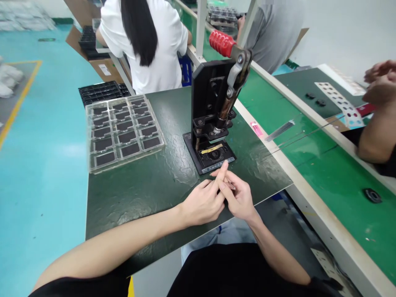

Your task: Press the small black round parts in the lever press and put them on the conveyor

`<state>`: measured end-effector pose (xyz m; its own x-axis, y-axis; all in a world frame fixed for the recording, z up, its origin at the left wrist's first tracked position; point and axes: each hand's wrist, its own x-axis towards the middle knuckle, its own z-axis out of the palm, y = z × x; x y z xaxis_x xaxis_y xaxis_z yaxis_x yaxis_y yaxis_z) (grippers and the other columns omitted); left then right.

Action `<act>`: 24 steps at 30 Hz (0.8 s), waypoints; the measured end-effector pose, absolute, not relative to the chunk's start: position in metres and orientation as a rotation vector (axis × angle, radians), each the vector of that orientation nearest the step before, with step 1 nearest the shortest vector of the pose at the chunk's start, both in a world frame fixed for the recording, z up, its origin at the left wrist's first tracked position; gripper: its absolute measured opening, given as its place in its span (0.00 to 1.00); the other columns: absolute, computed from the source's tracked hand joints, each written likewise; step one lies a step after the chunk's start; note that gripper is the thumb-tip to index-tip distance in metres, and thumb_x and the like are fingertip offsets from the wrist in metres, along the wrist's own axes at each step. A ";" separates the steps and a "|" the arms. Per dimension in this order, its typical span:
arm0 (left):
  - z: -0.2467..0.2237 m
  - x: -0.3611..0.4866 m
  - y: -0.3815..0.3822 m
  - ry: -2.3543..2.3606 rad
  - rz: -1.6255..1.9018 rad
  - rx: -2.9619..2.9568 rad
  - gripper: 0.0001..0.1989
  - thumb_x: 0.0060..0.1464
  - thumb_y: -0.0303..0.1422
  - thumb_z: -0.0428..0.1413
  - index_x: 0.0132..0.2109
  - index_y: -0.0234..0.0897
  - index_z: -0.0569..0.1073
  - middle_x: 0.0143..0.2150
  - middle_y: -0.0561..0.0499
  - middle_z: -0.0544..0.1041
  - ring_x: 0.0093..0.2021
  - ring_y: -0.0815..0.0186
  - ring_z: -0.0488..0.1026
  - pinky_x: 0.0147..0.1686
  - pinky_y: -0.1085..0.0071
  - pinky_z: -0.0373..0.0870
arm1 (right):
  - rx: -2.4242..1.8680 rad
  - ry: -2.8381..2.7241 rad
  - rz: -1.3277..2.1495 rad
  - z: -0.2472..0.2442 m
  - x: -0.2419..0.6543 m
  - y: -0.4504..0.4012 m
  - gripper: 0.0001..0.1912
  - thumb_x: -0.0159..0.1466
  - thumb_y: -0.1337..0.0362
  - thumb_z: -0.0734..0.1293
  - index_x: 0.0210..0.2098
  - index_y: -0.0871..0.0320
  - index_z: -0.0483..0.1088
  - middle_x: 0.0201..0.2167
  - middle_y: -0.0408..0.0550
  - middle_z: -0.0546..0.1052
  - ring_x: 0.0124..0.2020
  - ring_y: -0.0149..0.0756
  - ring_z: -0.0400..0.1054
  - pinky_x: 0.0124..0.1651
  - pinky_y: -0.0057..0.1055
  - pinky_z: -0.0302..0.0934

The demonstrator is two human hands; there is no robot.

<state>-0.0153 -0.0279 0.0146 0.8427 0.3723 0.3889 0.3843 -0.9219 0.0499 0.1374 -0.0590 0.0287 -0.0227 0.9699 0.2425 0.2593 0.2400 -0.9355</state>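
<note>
My left hand (pixel 201 202) and my right hand (pixel 238 198) meet over the dark green mat (pixel 154 202), just in front of a black hand-lever press (pixel 212 95). The left index finger points up against the right hand's fingers. A small pale piece (pixel 230 185) seems pinched in my right fingers, though it is too small to identify. The press has a red-gripped lever (pixel 221 43) and a base plate (pixel 210 156) with a yellow strip on it. A clear plastic tray (pixel 123 132) of dark square pieces lies left of the press.
A green-topped bench (pixel 324 173) runs along the right, where a co-worker's hands (pixel 380 78) rest near a perforated sheet (pixel 338 103). Co-workers in white (pixel 148 49) and grey (pixel 272 33) stand beyond the press. Black trays (pixel 100 91) stand behind the clear tray.
</note>
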 end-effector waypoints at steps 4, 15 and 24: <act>0.016 -0.015 -0.028 -0.599 -0.659 -2.965 0.16 0.68 0.30 0.46 0.51 0.21 0.73 0.69 0.14 0.61 0.45 0.51 0.81 0.43 0.58 0.75 | -1.204 -1.470 0.889 0.029 0.135 -0.058 0.15 0.74 0.56 0.61 0.47 0.58 0.75 0.35 0.47 0.76 0.30 0.33 0.69 0.35 0.29 0.65; 0.015 -0.015 -0.027 -0.588 -0.686 -2.946 0.14 0.67 0.30 0.47 0.49 0.24 0.73 0.68 0.15 0.63 0.42 0.54 0.81 0.41 0.60 0.74 | -1.175 -1.456 0.943 0.028 0.139 -0.061 0.15 0.74 0.56 0.62 0.50 0.59 0.74 0.30 0.45 0.72 0.29 0.33 0.67 0.35 0.29 0.64; 0.016 -0.015 -0.029 -0.605 -0.604 -2.967 0.16 0.67 0.30 0.47 0.54 0.23 0.72 0.71 0.18 0.60 0.41 0.55 0.81 0.42 0.60 0.74 | -1.114 -1.444 0.954 0.028 0.141 -0.062 0.14 0.75 0.59 0.61 0.51 0.59 0.74 0.35 0.48 0.76 0.33 0.35 0.71 0.37 0.29 0.66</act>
